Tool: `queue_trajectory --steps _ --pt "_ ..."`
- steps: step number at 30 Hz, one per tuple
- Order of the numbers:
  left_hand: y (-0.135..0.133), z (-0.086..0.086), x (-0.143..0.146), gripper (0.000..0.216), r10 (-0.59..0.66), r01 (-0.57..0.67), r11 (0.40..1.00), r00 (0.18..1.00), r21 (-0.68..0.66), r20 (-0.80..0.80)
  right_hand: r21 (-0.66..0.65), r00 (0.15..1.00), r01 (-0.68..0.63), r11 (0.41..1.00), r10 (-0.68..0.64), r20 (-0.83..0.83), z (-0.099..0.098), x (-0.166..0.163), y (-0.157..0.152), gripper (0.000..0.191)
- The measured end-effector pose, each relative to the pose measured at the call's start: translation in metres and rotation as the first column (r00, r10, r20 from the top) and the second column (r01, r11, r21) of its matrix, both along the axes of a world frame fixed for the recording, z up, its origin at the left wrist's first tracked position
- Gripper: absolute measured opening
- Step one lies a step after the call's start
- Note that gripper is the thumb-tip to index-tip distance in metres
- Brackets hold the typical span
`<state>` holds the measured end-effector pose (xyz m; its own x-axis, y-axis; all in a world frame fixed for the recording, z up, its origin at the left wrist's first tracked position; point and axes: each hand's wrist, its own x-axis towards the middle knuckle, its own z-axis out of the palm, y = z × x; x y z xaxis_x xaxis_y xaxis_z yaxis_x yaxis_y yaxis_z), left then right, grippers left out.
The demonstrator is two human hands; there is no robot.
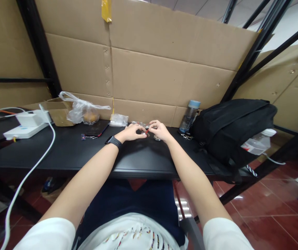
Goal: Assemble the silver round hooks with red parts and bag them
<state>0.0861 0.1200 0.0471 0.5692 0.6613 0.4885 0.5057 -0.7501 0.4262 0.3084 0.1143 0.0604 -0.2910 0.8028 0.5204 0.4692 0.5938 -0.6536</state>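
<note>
Over the black desk (143,159), my two hands meet close together. The thumb and fingertips of my right hand (160,131) pinch a small thin red piece (147,131), too small to identify. My left hand (132,132), with a dark watch on its wrist, curls its fingers and thumb around something small beside that piece; what it holds is mostly hidden. Under my right hand lies a small round object (156,138), partly covered. Just behind the fingers is a clear plastic packet (138,123) with small contents that I cannot make out.
Left are a white power strip (25,130) with cable, a cardboard box (60,113), a plastic bag (82,109) and a phone (96,128). A clear pouch (119,120) lies near the cardboard wall (143,76). Right stand a water bottle (190,116) and black backpack (232,125).
</note>
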Motion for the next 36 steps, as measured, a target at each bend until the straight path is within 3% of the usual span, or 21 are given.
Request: queue_trajectory --steps 2,5,9,14,17,22,28,36 --pt "0.004 0.001 -0.003 0.037 -0.016 0.016 1.0 1.0 0.016 -0.01 0.009 1.0 0.005 1.0 -0.005 0.025 0.001 0.002 0.0 0.01" --pt "0.012 0.0 -0.011 0.036 0.078 -0.077 0.996 0.997 0.044 -0.01 0.001 0.991 0.003 1.0 -0.003 0.136 0.0 0.008 0.001 0.008" --pt "0.021 -0.002 -0.029 0.021 0.192 -0.189 0.981 0.966 0.033 -0.172 -0.042 0.946 -0.059 0.997 0.069 0.317 -0.003 0.012 0.002 0.006" --pt "0.023 -0.003 -0.043 0.018 0.161 -0.179 0.982 0.958 -0.055 -0.238 -0.095 0.912 -0.153 0.984 0.178 0.369 -0.004 0.012 0.003 0.007" --pt "0.024 -0.005 -0.044 0.016 0.134 -0.157 0.982 0.972 -0.104 -0.194 -0.09 0.919 -0.056 0.994 0.087 0.385 -0.004 0.02 0.006 0.007" --pt "0.027 -0.01 -0.04 0.013 0.192 -0.216 0.972 0.959 -0.095 -0.21 -0.099 0.895 0.165 0.981 -0.106 0.434 -0.008 0.039 0.01 0.036" --pt "0.025 -0.009 -0.035 0.008 0.205 -0.225 0.973 0.945 -0.053 -0.255 -0.177 0.872 0.168 0.97 -0.063 0.485 -0.007 0.046 0.011 0.032" --pt "0.015 -0.004 -0.022 0.018 0.072 -0.073 0.997 0.995 -0.026 -0.065 -0.193 0.897 0.153 0.969 -0.055 0.439 -0.006 0.051 0.013 0.035"
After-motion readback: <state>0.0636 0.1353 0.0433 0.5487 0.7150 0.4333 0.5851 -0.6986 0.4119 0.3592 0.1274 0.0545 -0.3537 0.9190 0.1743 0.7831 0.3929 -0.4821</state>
